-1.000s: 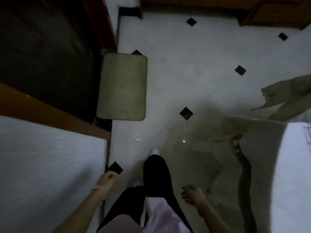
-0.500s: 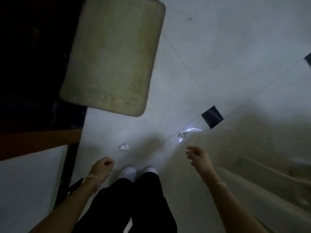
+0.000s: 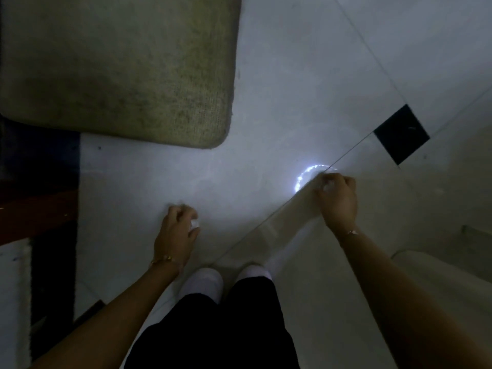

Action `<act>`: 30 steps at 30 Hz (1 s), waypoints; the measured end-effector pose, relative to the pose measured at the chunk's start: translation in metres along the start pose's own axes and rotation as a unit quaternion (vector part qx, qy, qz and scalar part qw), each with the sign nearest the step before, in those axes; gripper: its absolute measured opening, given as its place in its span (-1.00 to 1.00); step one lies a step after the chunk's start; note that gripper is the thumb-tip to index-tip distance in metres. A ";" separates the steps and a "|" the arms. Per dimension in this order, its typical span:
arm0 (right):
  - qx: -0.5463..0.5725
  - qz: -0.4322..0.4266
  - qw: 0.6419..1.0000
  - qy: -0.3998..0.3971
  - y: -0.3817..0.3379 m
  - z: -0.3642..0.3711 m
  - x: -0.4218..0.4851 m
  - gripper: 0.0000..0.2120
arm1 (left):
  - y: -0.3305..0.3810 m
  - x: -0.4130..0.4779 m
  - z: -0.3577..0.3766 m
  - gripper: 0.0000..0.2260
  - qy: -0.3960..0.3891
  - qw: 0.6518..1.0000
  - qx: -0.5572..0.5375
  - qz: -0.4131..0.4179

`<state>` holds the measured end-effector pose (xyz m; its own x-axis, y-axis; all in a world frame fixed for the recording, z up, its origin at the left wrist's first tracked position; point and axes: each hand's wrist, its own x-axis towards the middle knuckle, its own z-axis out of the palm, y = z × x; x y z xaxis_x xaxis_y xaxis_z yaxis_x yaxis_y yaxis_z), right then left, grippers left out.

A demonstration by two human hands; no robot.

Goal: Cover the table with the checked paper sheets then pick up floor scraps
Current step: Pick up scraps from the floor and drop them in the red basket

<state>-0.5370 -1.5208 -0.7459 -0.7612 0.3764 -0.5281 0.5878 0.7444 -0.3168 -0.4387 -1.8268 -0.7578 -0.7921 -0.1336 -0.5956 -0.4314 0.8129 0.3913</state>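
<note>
Head camera looks down at the floor [image 3: 266,75], right?

Yes. Both hands are low, down at the tiles, just past the white socks [image 3: 205,282].

What is the left hand [image 3: 174,233] doing?

Its fingers are curled in tight around a small white scrap [image 3: 195,223]. You can see a bit of white peeking out by the thumb.

And the right hand [image 3: 338,198]?

Same thing, I think. Its fingers are bunched close, and a little white bit [image 3: 329,184] shows between them. It is right by the shiny ring of light [image 3: 306,174] on the floor, near the black tile [image 3: 400,134].

So is the table covered yet?

I cannot tell. No table top shows, and no checked paper either. Picking up scraps comes last in the job, so my guess is the covering part is done.

Are there more scraps left?

I see none on the bare floor, not by the green mat [image 3: 117,67] and not by the feet. But it is dark, and only a small patch of floor shows, so more could be lying out of sight
</note>
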 end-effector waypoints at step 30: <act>0.388 0.123 0.913 -0.027 -0.136 -0.457 -0.424 -0.81 | 0.245 -0.368 -0.479 -0.87 -0.013 0.935 -0.352 -0.037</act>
<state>-0.4193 -1.5299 -0.1185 -0.5781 0.4358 -0.6899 0.7717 0.0174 -0.6357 -0.4601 -1.8497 -0.1069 -0.7424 -0.1537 -0.6521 -0.6688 0.2268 0.7080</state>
